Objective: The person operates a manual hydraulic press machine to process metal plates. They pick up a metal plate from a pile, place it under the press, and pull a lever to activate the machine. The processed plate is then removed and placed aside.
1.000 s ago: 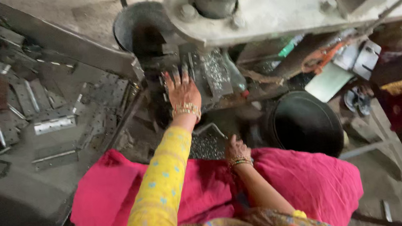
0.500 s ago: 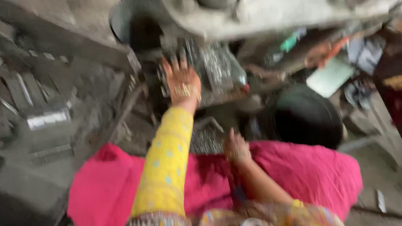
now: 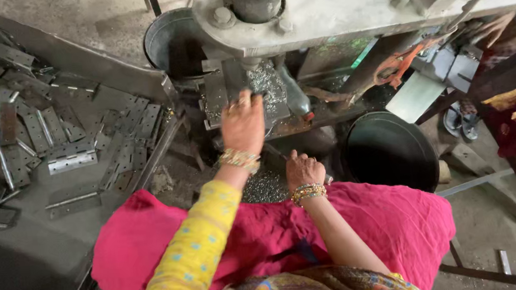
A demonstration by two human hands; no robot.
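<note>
My left hand (image 3: 242, 123), in a yellow sleeve with bangles at the wrist, reaches forward onto the bed of a grey metal press machine (image 3: 345, 0). Its fingers rest on a flat metal plate (image 3: 216, 92) under the ram; whether it grips the plate I cannot tell. My right hand (image 3: 303, 171) lies low near my lap, curled over a heap of small shiny metal bits (image 3: 265, 188). More shiny bits (image 3: 265, 82) lie on the machine bed. A pink cloth (image 3: 265, 231) covers my knees.
Many flat punched metal hinge plates (image 3: 72, 158) lie piled on a tray at the left. A round dark bucket (image 3: 389, 149) stands at the right of the machine, another metal bucket (image 3: 171, 44) behind it. Sandals (image 3: 461, 118) lie on the floor at right.
The view has shifted slightly and cleared from blur. My left hand stays forward on the machine bed; my right hand stays low by the heap.
</note>
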